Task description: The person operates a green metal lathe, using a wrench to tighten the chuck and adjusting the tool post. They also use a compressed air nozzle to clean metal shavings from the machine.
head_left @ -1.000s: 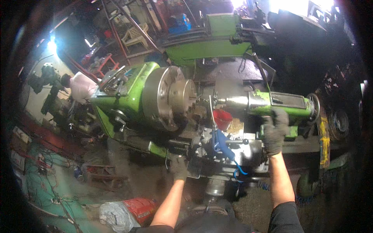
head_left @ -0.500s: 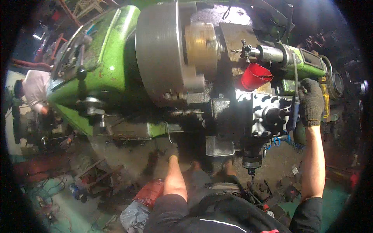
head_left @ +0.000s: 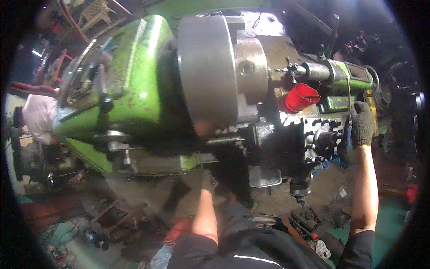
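The person leans over a green lathe (head_left: pixel 121 103), so both arms reach up from below its large steel chuck (head_left: pixel 210 71). The gloved right hand (head_left: pixel 362 123) is curled shut round a thin upright lever (head_left: pixel 348 101) right of the chuck, beside the dark tool post (head_left: pixel 320 139). The left hand (head_left: pixel 208 179) sits below the chuck at the carriage; whether it holds anything cannot be told. A red cup (head_left: pixel 299 97) rests just right of the chuck. Below lies a cluttered, grimy workshop floor (head_left: pixel 134 210); another person (head_left: pixel 38 116) stands far left.
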Tool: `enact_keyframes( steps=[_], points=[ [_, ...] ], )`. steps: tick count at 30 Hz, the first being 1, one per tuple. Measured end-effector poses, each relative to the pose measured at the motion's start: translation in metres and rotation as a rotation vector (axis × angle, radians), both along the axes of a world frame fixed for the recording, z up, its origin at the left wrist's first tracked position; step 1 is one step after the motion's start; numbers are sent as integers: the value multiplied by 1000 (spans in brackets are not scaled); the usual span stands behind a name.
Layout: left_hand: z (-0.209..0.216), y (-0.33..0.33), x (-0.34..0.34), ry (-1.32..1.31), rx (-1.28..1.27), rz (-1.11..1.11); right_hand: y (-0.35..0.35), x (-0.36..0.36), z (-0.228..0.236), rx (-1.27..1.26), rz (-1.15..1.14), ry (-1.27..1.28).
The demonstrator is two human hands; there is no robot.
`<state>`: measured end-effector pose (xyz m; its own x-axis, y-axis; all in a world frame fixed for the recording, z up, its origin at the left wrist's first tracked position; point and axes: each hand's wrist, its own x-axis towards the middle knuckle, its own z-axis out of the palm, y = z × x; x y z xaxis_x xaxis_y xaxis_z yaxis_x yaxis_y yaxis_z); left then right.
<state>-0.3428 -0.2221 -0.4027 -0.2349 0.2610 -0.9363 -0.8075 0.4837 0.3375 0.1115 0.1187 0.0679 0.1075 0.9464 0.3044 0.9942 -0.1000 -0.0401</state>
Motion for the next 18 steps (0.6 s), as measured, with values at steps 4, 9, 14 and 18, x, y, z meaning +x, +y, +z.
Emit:
enact_keyframes(
  steps=[4,9,14,18],
  points=[
    [69,6,-23,588,-106,-563,0,-2,-4,15,-43,25],
    [256,54,-61,1335,143,-362,-8,-31,14,16,-54,95],
    [471,162,-126,1796,532,-144,-7,-12,5,78,-28,86],
    [513,205,-168,1847,388,-377,-5,-16,9,34,-60,150]
  ],
)
